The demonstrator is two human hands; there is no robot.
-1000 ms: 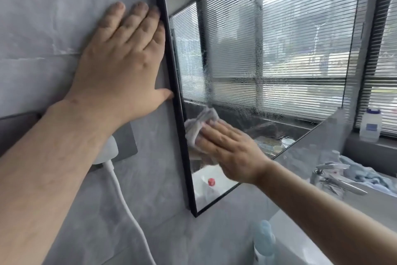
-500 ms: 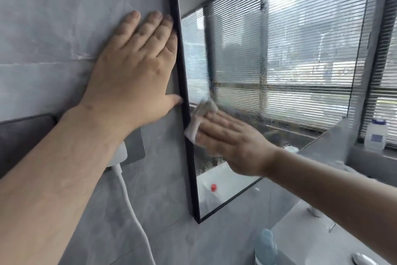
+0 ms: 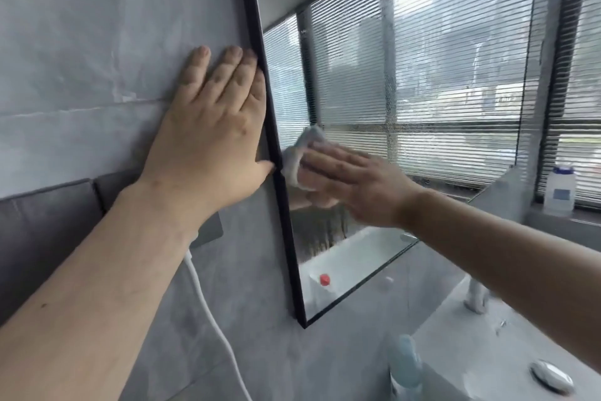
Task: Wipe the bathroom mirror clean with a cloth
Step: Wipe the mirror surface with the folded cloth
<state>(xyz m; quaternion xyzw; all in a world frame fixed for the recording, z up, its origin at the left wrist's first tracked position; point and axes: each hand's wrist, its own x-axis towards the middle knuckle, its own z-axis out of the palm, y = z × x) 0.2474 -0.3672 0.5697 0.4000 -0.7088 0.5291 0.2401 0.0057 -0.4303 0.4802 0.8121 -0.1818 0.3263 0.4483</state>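
Right hand (image 3: 357, 186) has slid the cloth (image 3: 302, 153) up the glass since half a second ago. It was sitting below the other hand's thumb back then, and now it's level with that thumb or a bit above it, still hugging the left side of the mirror (image 3: 439, 75). So the cloth is a crumpled pale rag pressed onto the glass right next to the black frame (image 3: 260, 53), with part of it poking out past the fingertips. The fingers on that hand are laid out pretty much straight and flat on top of the cloth, pressing it down rather than gripping it. Left hand (image 3: 214, 140) hasn't budged. It's spread flat on the grey wall tile (image 3: 81, 43), fingers straight, holding nothing, little-finger side up against the frame and thumb tip touching the frame too. The mirror is showing slatted blinds, and there's a speckly vertical streak of droplets (image 3: 388, 75) up high plus a smeary patch below the cloth. A white cable (image 3: 208, 313) hangs down the wall under the left forearm. A white jug with a blue cap (image 3: 559, 189) sits on the windowsill to the right, and a blurry pale blue bottle (image 3: 403, 365) is down by the basin (image 3: 455, 352).
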